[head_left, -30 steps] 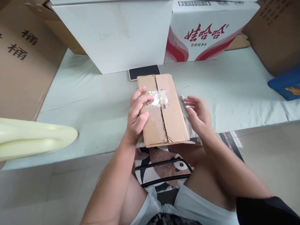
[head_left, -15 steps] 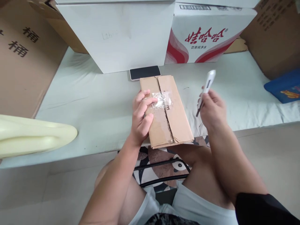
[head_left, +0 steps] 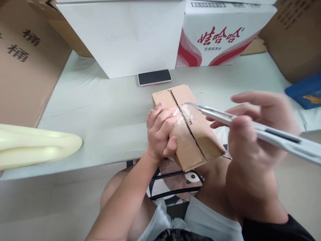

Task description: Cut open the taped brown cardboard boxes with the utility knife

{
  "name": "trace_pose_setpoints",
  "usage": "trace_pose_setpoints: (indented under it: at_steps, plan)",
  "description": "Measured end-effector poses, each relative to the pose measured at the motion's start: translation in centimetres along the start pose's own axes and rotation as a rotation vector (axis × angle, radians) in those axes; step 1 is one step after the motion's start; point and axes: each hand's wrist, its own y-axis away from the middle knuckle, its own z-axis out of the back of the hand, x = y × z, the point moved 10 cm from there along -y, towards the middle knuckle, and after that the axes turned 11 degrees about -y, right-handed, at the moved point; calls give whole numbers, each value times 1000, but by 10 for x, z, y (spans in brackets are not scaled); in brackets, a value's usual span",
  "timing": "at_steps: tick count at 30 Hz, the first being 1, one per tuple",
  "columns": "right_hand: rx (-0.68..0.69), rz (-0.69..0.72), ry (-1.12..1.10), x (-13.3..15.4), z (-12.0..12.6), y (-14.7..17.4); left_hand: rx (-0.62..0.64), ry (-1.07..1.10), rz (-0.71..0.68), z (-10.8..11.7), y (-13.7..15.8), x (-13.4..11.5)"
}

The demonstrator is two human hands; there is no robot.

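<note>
A small brown cardboard box lies tilted at the front edge of the cloth-covered surface, partly over my legs. My left hand grips its left side, fingers bent over the top beside the centre seam. Crumpled clear tape crosses that seam near the fingertips. In my right hand is a white utility knife, held between thumb and fingers and raised close to the camera. Its blade points left and overlaps the taped part of the box in view; I cannot tell whether it touches.
Behind the box lies a phone on the pale green cloth. A plain white box and a red-and-white carton stand at the back. At left is a pale yellow plastic object; at right, a blue item.
My right hand has come closer to the camera and turned the knife so its blade points left over the box. The box has tilted and shifted slightly right and nearer, with my left hand on it.
</note>
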Motion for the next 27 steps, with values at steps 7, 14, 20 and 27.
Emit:
trace_pose_setpoints:
  at_steps: [7,14,20,27]
  plan:
    - [203,-81,138,-22,-29,6,45,39,-16,-2,-1,-1]
    - [216,-111,233,-24,-31,4,38,72,-8,-1,0,-1]
    - [263,-96,293,-17,-38,2,19,86,-3,-2,0,0]
    - [271,-77,301,-17,-38,3,24,94,4,-3,1,1]
